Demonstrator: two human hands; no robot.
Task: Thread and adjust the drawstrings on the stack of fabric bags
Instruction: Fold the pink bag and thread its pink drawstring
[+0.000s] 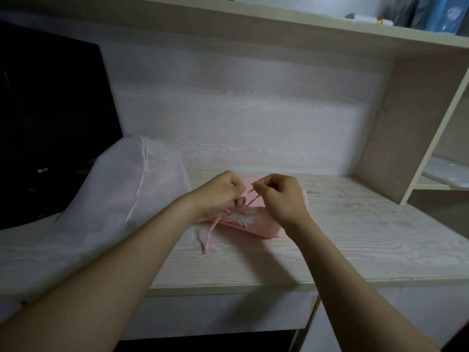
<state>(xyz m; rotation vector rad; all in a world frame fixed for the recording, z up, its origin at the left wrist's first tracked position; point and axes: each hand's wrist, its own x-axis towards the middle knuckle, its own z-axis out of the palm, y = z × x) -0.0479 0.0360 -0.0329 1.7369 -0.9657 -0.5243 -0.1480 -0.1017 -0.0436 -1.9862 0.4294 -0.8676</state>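
In the middle of the frame, the left hand and the right hand are both closed, each pinching the pink drawstring above a pink fabric bag lying flat on the table. Another end of the string hangs down at the bag's left edge. A white drawstring bag lies at the left, beside a black LG monitor.

The light around me is dim and cool, with no glare anywhere. My forearms throw soft shadows onto the desk, and the monitor at my left is nearly pure black. The wide lens bends the shelf overhead. Everything looks slightly soft, most of all the cluttered top right corner.
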